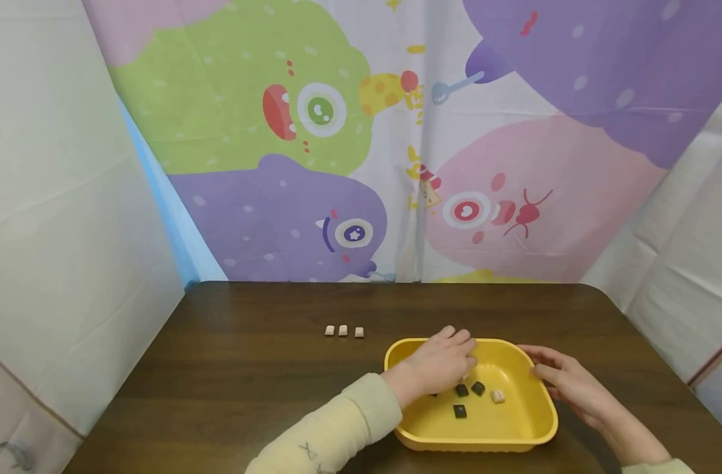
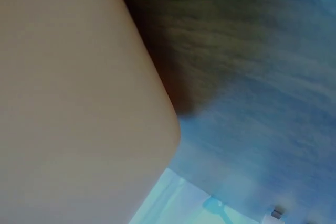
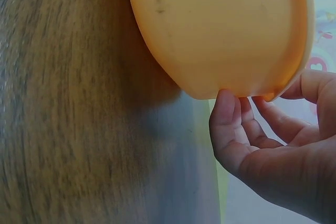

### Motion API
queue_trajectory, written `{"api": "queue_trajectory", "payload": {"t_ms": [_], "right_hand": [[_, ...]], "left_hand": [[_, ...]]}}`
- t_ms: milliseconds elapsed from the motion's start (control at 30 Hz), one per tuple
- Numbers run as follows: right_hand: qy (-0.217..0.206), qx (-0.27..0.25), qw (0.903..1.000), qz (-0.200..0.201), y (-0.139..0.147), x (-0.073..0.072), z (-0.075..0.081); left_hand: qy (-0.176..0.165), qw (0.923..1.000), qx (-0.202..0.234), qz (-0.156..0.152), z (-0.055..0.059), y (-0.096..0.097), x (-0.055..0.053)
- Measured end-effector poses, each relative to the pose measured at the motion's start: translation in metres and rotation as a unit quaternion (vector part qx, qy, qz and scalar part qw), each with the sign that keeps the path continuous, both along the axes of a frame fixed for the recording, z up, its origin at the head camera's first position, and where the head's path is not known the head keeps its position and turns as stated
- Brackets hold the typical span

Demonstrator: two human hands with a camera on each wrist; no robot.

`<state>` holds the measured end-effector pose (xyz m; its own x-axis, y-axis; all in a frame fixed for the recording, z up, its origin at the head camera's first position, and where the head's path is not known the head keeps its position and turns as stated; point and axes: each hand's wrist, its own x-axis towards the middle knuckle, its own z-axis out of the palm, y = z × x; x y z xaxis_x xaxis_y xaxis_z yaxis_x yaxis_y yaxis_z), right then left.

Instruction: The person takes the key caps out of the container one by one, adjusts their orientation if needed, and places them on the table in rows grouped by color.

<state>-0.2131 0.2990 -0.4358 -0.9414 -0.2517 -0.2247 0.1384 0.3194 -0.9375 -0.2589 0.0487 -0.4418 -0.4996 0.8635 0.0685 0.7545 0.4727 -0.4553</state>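
Observation:
A yellow plastic tray (image 1: 473, 442) stands on the dark wooden table. Inside it lie several black keycaps (image 1: 460, 411) and a beige keycap (image 1: 498, 396). My left hand (image 1: 438, 362) reaches over the tray's left side, its fingers bent down near the far wall; the fingertips are hidden, and I cannot tell whether they hold a keycap. With its thumb at the rim and fingers against the outer wall, my right hand (image 3: 278, 140) grips the tray's right end. Three beige keycaps (image 1: 343, 331) sit in a row on the table, left of the tray's far corner.
The wooden table (image 1: 248, 368) extends left of the tray. A cartoon-printed curtain (image 1: 396, 250) hangs behind its far edge, and pale cloth (image 1: 58, 197) hangs at both sides. My left forearm's sleeve (image 1: 337, 428) crosses the table's front.

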Motion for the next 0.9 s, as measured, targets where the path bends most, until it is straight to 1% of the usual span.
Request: {"api": "queue_trajectory", "payload": {"t_ms": [167,333,467,600,767,900], "right_hand": [[0.004,-0.001,1.0,-0.003,0.0008,0.0003,0.0003],[0.005,-0.004,1.0,-0.001,0.0017,0.0001,-0.0005],[0.002,-0.005,1.0,-0.002,0.0021,-0.0001,-0.0012],[0.003,-0.003,1.0,-0.002,0.0021,-0.0003,-0.0014],[0.005,-0.008,1.0,0.0,0.0015,-0.0003,-0.001],[0.006,-0.013,0.9999,0.003,0.0015,-0.0001,-0.0009]], "left_hand": [[0.027,0.9993,-0.025,-0.009,-0.0013,0.0023,-0.0008],[0.032,0.9988,-0.033,-0.012,-0.0013,0.0027,-0.0007],[0.026,0.999,-0.033,-0.015,-0.0019,0.0023,-0.0007],[0.016,0.9995,-0.023,-0.013,-0.0018,0.0019,-0.0009],[-0.006,0.9999,0.008,-0.006,0.0009,0.0002,0.0],[-0.023,0.9992,0.03,-0.011,0.0035,-0.003,0.0013]]}}
